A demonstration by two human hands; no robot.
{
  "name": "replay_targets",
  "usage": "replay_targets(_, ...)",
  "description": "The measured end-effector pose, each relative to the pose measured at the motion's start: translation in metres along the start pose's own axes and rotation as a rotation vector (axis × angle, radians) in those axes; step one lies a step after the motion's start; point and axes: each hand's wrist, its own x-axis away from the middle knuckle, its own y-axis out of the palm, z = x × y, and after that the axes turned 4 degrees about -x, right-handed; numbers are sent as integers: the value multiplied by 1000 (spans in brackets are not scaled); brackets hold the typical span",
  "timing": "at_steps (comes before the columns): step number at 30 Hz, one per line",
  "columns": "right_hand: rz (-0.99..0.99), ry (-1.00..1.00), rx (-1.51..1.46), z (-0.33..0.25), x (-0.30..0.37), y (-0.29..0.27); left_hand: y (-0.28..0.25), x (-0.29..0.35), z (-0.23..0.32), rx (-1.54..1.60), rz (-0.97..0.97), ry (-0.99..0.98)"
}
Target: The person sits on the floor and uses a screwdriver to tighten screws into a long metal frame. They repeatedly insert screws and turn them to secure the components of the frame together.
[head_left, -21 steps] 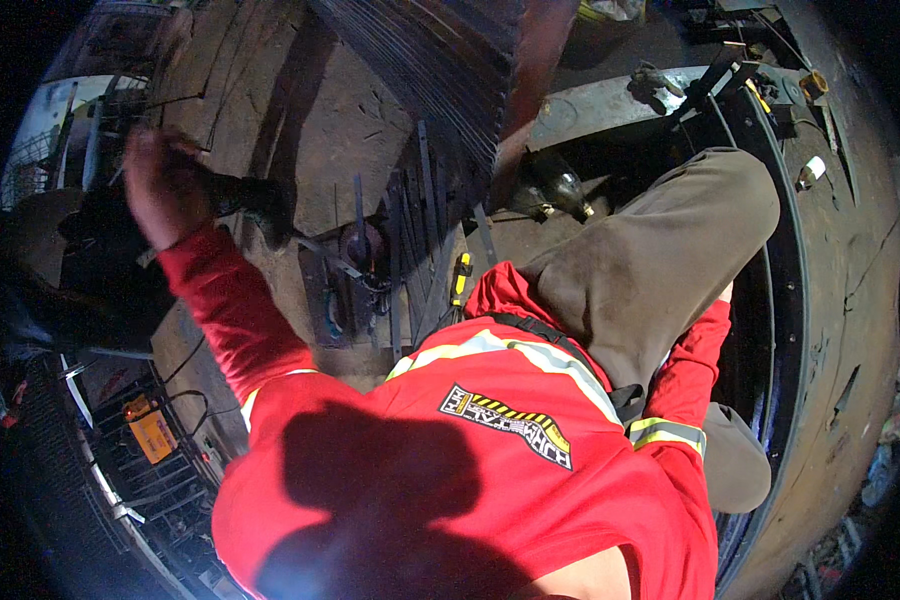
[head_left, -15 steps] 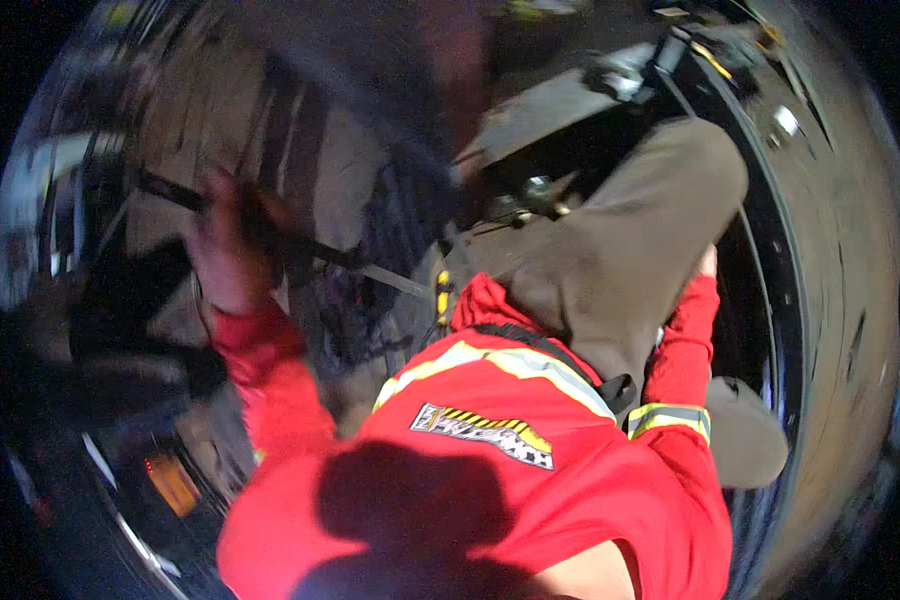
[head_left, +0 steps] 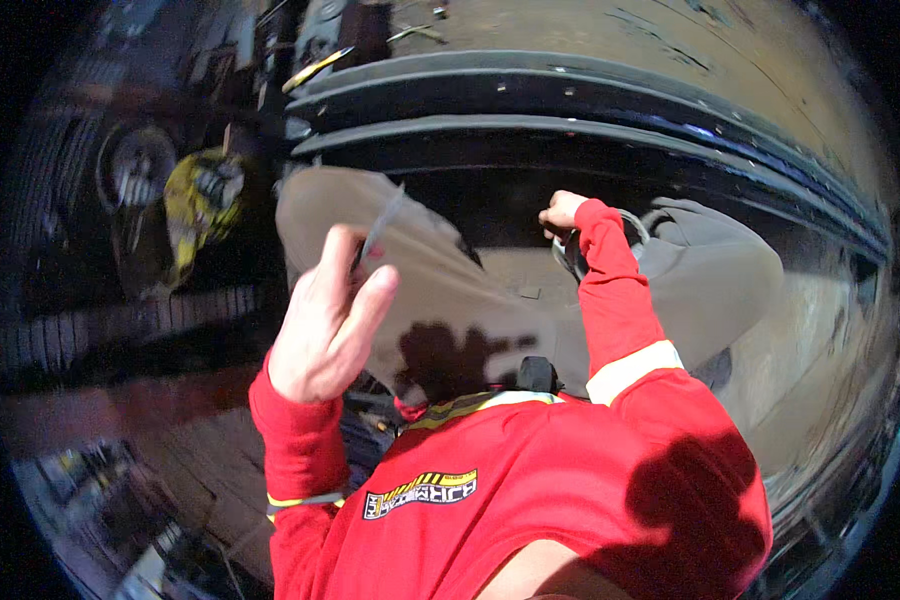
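My left hand (head_left: 328, 320) is in front of my left thigh (head_left: 360, 200). Its fingers are bent round a thin grey strip (head_left: 385, 217) with a dark end; the rest is hidden by the fingers. Between my knees and close to the dark steel beam, my right hand (head_left: 565, 212) has its fingers curled in. A ring-shaped grey and dark thing (head_left: 637, 228) shows on both sides of the right sleeve. Whether the right hand holds this ring cannot be told, since the forearm covers its middle.
Long dark steel beams (head_left: 570, 125) run across beyond my knees and curve to the right. A yellow-handled tool (head_left: 317, 70) lies near their left end. Farther left are a crumpled yellow thing (head_left: 202, 200) and a round metal part (head_left: 142, 165).
The view has turned to face the beams. My left hand, earlier stretched out left with a long dark tool, is now over the thigh. The right hand, mostly hidden before, shows now.
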Motion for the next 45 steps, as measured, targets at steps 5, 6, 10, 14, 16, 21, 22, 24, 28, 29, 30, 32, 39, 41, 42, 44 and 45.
replay_targets(5,64,390,-23,78,-5,-11,2,-97,59,137,-181,310)
replay_targets(6,110,384,-7,101,-17,-13,-5,-113,76,78,-127,466)
replay_targets(10,223,326,110,108,-8,13,-63,-166,98,-252,164,783)
replay_targets(14,120,313,206,141,-58,21,-23,-181,47,66,27,412)
replay_targets(16,204,336,239,181,-112,40,-8,-204,-6,9,29,311)
replay_targets(21,426,236,432,204,-123,52,-15,-253,15,-459,2,445)
replay_targets(22,422,262,424,202,-125,57,-14,-257,15,-498,-1,464)
replay_targets(24,392,321,389,195,-121,69,-5,-262,-3,-487,-58,472)
replay_targets(28,348,360,335,193,-105,80,17,-259,-53,-349,-135,466)
replay_targets(29,338,367,330,191,-103,82,18,-260,-64,-328,-135,444)
replay_targets(30,324,376,327,193,-103,85,18,-260,-68,-357,-139,458)
replay_targets(32,310,393,316,196,-100,92,17,-264,-70,-374,-112,464)
replay_targets(39,257,423,321,193,-96,94,8,-261,-79,-363,-149,464)
replay_targets(41,255,427,329,191,-95,92,7,-261,-87,-385,-151,471)
replay_targets(42,252,427,330,190,-95,90,6,-260,-89,-389,-151,467)
replay_targets(44,243,431,333,187,-96,86,6,-259,-92,-400,-150,459)
replay_targets(45,246,434,325,187,-94,85,6,-259,-93,-395,-143,474)
